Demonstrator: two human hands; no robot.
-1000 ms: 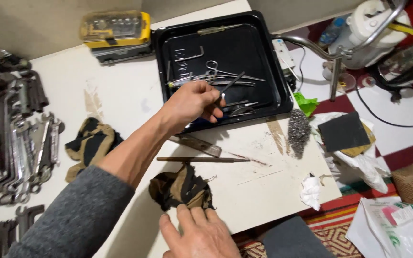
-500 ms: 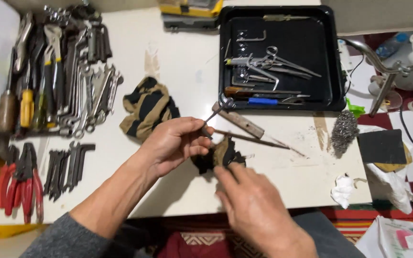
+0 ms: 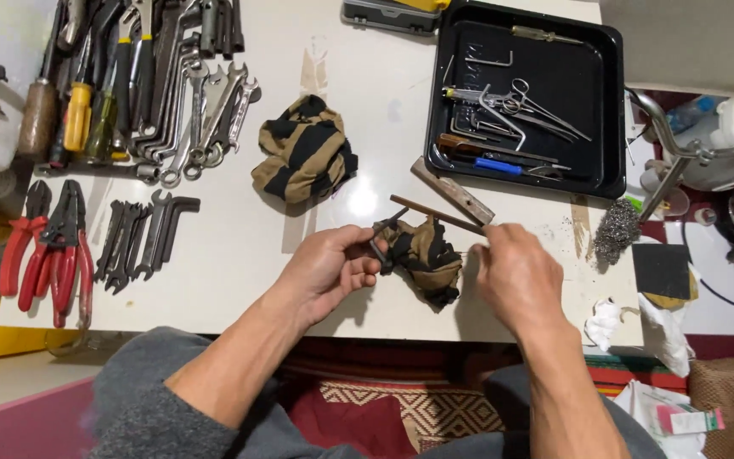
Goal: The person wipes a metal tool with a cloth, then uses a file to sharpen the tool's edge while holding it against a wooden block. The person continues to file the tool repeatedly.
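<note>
Open white counter (image 3: 239, 255) between my left hand (image 3: 329, 268) and the black hex keys (image 3: 142, 229); I can pass there. Bare strip also runs up the middle, between the wrench pile (image 3: 189, 93) and the black tray (image 3: 527, 93), partly blocked by the striped rag (image 3: 303, 151). Right in front of my hands: second dark rag (image 3: 425, 255), a thin brown rod (image 3: 435, 214) and a flat metal file (image 3: 452, 191) lying across the way to the tray. Right of my right hand (image 3: 516, 276): steel wool (image 3: 618, 229), sandpaper (image 3: 663, 272) and white tissue (image 3: 605, 321) crowd the edge. Red pliers (image 3: 48, 242) fill the far left.
</note>
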